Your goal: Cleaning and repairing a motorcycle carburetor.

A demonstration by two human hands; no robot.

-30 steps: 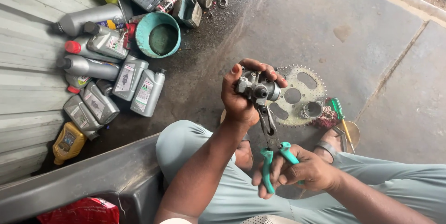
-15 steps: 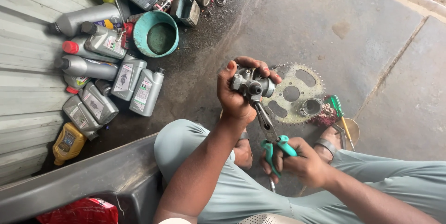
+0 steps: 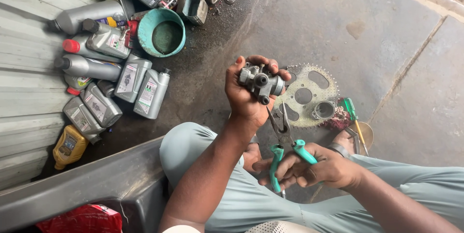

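Nearest to the camera, the right hand (image 3: 319,170) was closed around the green handles of the pliers (image 3: 285,153). Its grip pinched both handles, and the thin jaws pointed up, a little apart, just under the metal part (image 3: 261,82). Beside it the left forearm rose from the knee in pale green trousers (image 3: 193,151). The left hand (image 3: 249,95) held the grey metal part in the air, above the floor (image 3: 377,35); the fingers were curled over its top and the thumb pressed on its near side, so this grip was closed on the part.

Behind the hands a sprocket (image 3: 307,95) lay flat on the concrete floor, with a small metal ring (image 3: 324,110) on it and a green screwdriver (image 3: 352,114) just beside it. A sandal (image 3: 349,141) showed near the screwdriver.

Further to the left, many grey bottles (image 3: 140,85) and one yellow bottle (image 3: 69,146) lay near a metal wall (image 3: 29,93). A green bowl (image 3: 162,32) with dark liquid stood among them.
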